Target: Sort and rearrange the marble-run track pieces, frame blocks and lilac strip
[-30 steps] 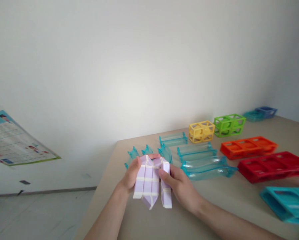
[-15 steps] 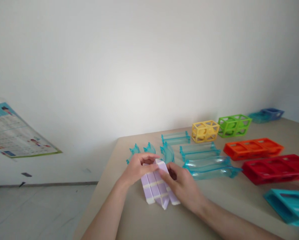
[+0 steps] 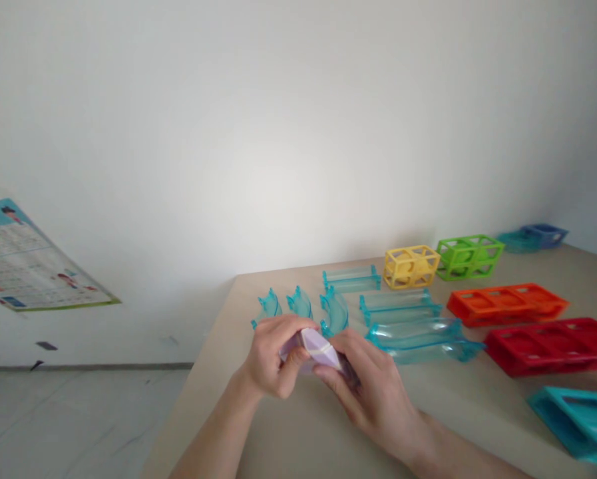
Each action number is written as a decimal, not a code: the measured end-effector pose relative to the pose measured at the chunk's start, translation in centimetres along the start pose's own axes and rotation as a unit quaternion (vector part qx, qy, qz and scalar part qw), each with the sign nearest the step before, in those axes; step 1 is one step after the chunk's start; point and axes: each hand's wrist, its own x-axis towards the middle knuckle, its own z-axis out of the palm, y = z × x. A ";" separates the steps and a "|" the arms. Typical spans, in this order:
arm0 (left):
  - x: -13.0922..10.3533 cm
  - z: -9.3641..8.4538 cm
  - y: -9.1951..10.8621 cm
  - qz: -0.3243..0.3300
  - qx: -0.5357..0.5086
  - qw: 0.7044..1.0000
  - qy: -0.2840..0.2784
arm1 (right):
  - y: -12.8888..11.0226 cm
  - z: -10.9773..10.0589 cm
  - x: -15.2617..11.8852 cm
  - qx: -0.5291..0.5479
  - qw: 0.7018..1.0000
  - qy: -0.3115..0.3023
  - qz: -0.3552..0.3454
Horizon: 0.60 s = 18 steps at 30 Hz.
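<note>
A lilac-and-white snake puzzle, folded into a compact shape, is held between both hands above the table. Around its left end my left hand is closed, with the thumb pressed on the near face. My right hand grips the other end, thumb below and fingers over the top. The fingers hide much of the puzzle. Just beyond the hands lie clear teal curved track pieces and a wavy clear teal track piece.
On the table stand a yellow frame block, a green frame block, an orange one, a red one and a teal one. Straight clear tracks lie behind. A poster hangs on the wall.
The puzzle has been tipped from a broad face slanting down to a narrow edge-on view. Both hands have turned with it, and the right hand has closed farther round its end.
</note>
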 end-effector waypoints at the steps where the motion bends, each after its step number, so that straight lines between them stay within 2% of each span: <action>1: -0.2 0.0 0.2 0.021 0.003 1.000 0.022 | -0.1 -0.2 -0.1 -0.011 0.999 0.009 -0.029; 4: -0.6 0.3 0.8 0.095 0.047 0.991 0.080 | -0.3 -0.6 -0.2 -0.018 0.996 0.035 -0.078; 6: -0.7 0.4 1.1 0.146 0.098 0.980 0.097 | -0.4 -0.6 -0.2 -0.008 0.996 0.050 -0.076; 8: -0.6 0.6 1.2 0.165 0.141 0.971 0.102 | -0.4 -0.5 -0.1 -0.005 0.997 0.058 -0.056; 10: -0.5 0.9 1.1 0.139 0.170 0.970 0.103 | -0.4 -0.4 0.2 -0.017 0.998 0.057 -0.031; 15: -0.1 1.6 1.0 0.017 0.172 0.981 0.085 | -0.3 0.0 0.8 -0.071 0.997 0.019 0.022; 18: 0.0 1.8 0.9 -0.014 0.167 0.983 0.079 | -0.3 0.0 0.9 -0.081 0.996 0.000 0.041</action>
